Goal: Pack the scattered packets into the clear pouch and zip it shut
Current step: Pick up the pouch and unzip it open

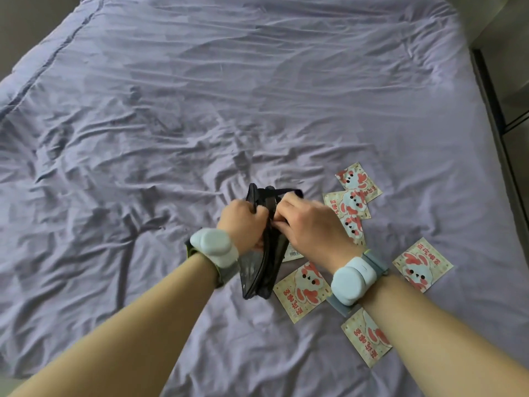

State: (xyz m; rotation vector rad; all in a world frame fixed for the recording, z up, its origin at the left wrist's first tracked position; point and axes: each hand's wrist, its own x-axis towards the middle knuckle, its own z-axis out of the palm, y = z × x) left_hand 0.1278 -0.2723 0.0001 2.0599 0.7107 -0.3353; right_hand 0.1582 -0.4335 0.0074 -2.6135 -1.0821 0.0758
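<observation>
Between our two hands, above the bed (171,124): pouch (257,270), limp and light. Left hand (243,222) clenched its rim; right hand (303,222) pinched the zip edge. Packets (300,290) lay scattered beside the right hand, thin, probably slippery; best lifted by the edges.

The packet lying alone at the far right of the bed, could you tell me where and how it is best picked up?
Probably by its near-left corner, coming from above. The packet lies flat on the soft sheet, apart from the others, so fingers can press into the sheet and pinch the thin edge.
</observation>
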